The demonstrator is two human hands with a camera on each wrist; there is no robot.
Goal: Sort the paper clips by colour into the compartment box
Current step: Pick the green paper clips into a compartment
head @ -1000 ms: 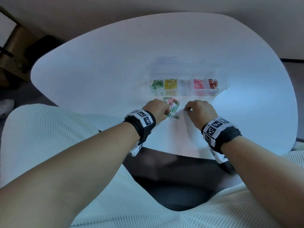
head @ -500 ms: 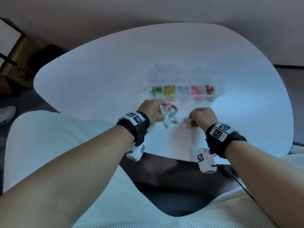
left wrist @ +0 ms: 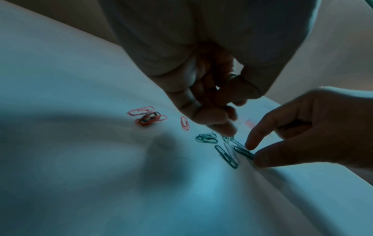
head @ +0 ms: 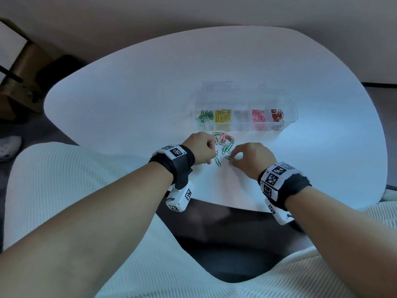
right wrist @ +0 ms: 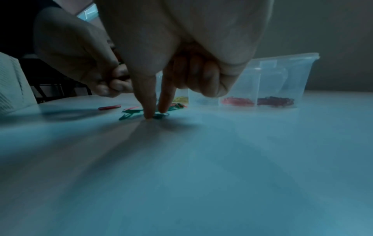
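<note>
A clear compartment box (head: 289, 104) holds green, yellow, white, pink and red clips in separate cells. In front of it lies a loose pile of paper clips (head: 224, 144), mostly green and pink. My right hand (head: 233, 159) is at the pile's near right, thumb and index finger pinching a green clip (left wrist: 243, 151) that lies on the table; its other fingers are curled. My left hand (head: 211, 154) is curled at the pile's left. A clip loop (left wrist: 231, 77) shows between its thumb and fingers; anything else it holds is hidden.
The white table (head: 129, 104) has its near edge just behind my wrists, above my lap in white cloth (head: 64, 190). Pink clips (left wrist: 148, 116) lie left of the green ones. A brown wooden object (head: 19, 78) and a shoe (head: 8, 147) are on the floor at left.
My right hand has moved left from beside the pile, and its thumb and index finger have come down onto a green clip. The left hand has stayed at the pile's left edge.
</note>
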